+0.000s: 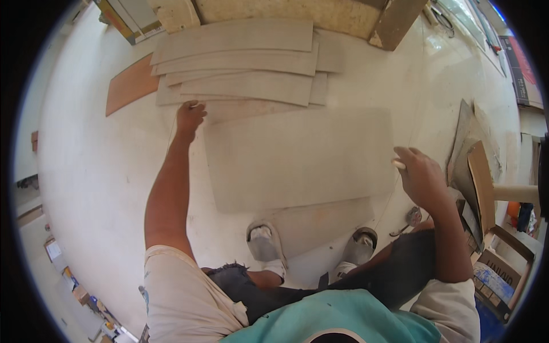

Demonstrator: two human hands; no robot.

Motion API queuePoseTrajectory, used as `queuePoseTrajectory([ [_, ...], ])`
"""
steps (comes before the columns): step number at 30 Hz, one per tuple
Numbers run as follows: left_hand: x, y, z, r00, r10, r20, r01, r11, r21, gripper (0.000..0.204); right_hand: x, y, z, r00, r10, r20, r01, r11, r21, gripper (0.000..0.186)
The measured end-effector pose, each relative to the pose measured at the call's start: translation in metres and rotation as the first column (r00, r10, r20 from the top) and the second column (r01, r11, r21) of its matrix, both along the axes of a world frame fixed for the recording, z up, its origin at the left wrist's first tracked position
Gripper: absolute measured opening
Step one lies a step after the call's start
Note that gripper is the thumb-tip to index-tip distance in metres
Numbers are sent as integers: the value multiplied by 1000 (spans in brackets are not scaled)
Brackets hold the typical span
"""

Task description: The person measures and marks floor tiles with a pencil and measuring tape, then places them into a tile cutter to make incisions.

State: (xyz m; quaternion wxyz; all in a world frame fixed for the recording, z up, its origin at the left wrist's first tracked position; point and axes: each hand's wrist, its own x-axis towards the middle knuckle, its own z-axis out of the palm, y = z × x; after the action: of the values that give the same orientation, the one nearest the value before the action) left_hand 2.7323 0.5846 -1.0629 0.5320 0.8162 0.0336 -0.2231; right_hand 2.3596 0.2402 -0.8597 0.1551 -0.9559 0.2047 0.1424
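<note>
Two hands on large grey tile (297, 160): left hand (189, 116) gripping far-left corner, right hand (422, 178) pinching right edge.

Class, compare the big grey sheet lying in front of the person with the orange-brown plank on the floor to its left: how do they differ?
The big grey sheet is pale grey; the orange-brown plank is warm orange-brown. The sheet is broad and far larger; the plank is a narrow strip. The sheet has both hands at its corners, left hand and right hand; the plank lies untouched. Both lie flat on the floor.
</note>
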Motion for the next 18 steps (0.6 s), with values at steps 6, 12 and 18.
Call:
queuePoseTrajectory([
  [6,-47,51,86,996,80,50,-90,967,237,58,36,-6,-49,967,249,-60,-240,962,129,11],
  [12,-108,38,189,992,-114,57,78,896,437,67,72,20,-102,858,502,-110,-475,857,201,11],
  [18,-92,45,284,963,-153,222,-2,819,573,62,97,37,-140,814,557,-163,-521,825,220,14],
])
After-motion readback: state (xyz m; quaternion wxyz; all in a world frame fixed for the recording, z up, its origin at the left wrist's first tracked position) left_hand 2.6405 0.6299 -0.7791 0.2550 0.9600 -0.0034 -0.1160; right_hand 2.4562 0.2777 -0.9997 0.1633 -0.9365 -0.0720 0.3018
